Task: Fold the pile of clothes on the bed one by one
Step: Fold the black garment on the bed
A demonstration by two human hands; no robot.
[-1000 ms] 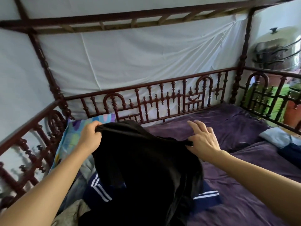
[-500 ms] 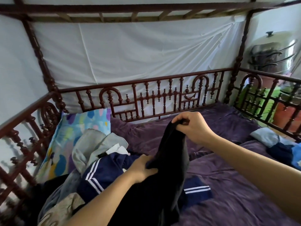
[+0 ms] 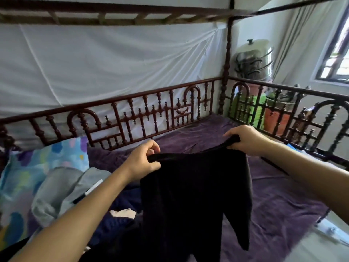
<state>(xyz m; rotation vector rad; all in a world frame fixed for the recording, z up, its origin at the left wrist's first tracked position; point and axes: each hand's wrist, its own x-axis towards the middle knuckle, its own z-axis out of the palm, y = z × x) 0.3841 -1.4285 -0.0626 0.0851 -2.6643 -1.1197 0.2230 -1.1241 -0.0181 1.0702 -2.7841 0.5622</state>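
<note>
Left hand: I see it pinching 1 top corner of the black garment, fingers curled.
Right hand: curled round the other corner; the garment hangs between them over the bed.
Risk: I judge the hanging end could drag into the pile at left.
Room: bare bed on the right; railing far and right.

Four-poster bed with a purple cover. Dark turned-wood rail on the far and right sides, corner post up to a slatted top frame. White cloth hangs behind the far rail. Patterned pillow at left. Beyond the right rail: stacked steel pots, green tub, orange tub. Window upper right lets in daylight, pale curtain beside it.
</note>
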